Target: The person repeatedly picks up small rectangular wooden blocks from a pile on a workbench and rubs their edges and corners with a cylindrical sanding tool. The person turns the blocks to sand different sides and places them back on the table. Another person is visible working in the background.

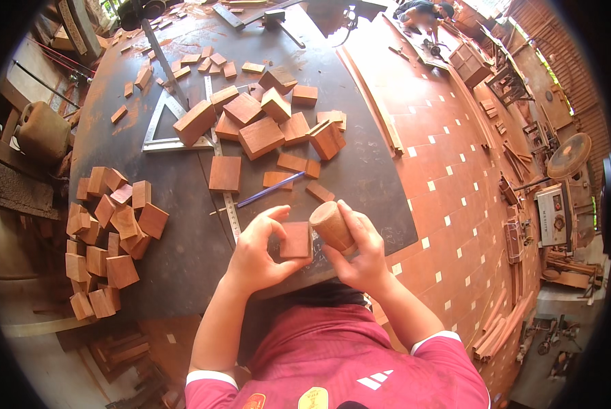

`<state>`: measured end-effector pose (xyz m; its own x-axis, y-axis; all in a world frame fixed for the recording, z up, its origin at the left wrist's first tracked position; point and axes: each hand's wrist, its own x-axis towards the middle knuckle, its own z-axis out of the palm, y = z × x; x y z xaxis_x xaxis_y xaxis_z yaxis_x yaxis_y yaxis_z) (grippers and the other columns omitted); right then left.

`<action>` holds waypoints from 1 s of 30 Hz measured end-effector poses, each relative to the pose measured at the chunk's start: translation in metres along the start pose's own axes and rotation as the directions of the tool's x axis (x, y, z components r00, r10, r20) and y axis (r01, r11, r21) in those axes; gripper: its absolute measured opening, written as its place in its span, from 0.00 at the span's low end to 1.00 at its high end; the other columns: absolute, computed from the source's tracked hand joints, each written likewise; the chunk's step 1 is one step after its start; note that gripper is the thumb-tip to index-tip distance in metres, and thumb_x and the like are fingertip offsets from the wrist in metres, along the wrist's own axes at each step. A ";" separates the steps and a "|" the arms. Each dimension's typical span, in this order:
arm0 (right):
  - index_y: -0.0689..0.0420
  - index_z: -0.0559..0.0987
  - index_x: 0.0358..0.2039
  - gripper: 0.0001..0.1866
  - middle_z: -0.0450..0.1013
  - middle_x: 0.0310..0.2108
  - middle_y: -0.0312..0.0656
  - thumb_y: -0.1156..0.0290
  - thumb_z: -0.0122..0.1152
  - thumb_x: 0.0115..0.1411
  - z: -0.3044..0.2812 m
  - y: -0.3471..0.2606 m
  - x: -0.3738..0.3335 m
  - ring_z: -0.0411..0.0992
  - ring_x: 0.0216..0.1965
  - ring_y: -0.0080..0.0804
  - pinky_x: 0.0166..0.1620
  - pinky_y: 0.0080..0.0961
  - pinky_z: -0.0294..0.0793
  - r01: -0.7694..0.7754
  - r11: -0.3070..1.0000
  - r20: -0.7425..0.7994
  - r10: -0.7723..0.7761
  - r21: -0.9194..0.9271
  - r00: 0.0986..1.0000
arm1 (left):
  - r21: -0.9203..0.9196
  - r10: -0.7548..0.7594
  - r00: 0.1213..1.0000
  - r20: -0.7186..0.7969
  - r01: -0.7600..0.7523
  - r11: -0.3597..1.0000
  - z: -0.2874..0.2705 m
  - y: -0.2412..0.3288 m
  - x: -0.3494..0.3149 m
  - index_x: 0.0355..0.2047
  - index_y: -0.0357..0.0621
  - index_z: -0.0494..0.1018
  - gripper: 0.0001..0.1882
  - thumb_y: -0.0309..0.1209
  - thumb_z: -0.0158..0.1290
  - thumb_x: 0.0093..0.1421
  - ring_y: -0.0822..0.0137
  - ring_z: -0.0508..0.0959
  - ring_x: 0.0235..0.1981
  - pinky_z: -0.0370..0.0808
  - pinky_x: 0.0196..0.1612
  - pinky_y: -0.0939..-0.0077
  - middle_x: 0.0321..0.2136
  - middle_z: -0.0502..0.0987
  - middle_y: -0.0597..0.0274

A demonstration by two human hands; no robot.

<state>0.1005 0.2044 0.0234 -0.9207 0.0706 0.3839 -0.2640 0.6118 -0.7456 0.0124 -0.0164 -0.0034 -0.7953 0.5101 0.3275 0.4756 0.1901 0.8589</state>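
Note:
Near the table's front edge, my left hand (252, 253) pinches a square reddish-brown wooden block (294, 241) between thumb and fingers. My right hand (365, 253) grips a round, slightly tapered wooden piece (330, 225), its flat end tilted up toward the left. The two pieces are side by side; whether they touch, I cannot tell. Just beyond my hands lie a blue pen (270, 189) and a ruler (230, 217). A larger wooden block (224, 174) rests past the ruler, with a heap of more blocks (261, 138) farther back.
A group of small blocks (121, 271) covers the table's left side. The dark tabletop (183, 252) also bears a metal triangle square (176, 144) and scattered offcuts (142, 76). To the right, long boards (370, 102) lie beside the tiled floor (435, 225). A person (425, 19) is at the far right.

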 end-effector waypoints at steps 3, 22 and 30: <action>0.65 0.71 0.70 0.42 0.76 0.56 0.60 0.79 0.76 0.53 0.002 0.000 0.001 0.79 0.54 0.57 0.58 0.41 0.79 -0.006 0.999 0.040 0.004 0.048 0.999 | -0.105 -0.118 0.991 0.064 0.124 0.987 0.005 0.004 -0.003 0.49 0.38 0.77 0.34 0.36 0.80 0.45 0.49 0.84 0.54 0.81 0.58 0.59 0.55 0.81 0.46; 0.65 0.71 0.69 0.42 0.75 0.57 0.63 0.77 0.78 0.53 -0.015 0.017 -0.012 0.78 0.56 0.63 0.59 0.47 0.79 0.205 0.945 0.306 -0.280 0.254 0.910 | 0.067 0.034 0.982 0.187 -0.047 0.997 -0.007 -0.006 0.004 0.52 0.39 0.78 0.34 0.33 0.76 0.44 0.45 0.82 0.53 0.77 0.59 0.54 0.49 0.83 0.48; 0.63 0.71 0.69 0.41 0.76 0.55 0.62 0.78 0.77 0.54 -0.008 0.013 -0.010 0.79 0.53 0.61 0.57 0.47 0.80 0.225 0.938 0.266 -0.295 0.264 0.918 | 0.064 0.035 0.980 0.197 -0.048 0.997 -0.003 -0.010 0.004 0.52 0.38 0.78 0.36 0.35 0.79 0.43 0.44 0.81 0.53 0.77 0.59 0.55 0.50 0.83 0.48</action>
<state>0.1088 0.2179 0.0147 -0.8437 -0.3249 0.4273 -0.5304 0.3821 -0.7567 0.0037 -0.0190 -0.0095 -0.6888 0.6713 0.2735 0.5366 0.2186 0.8150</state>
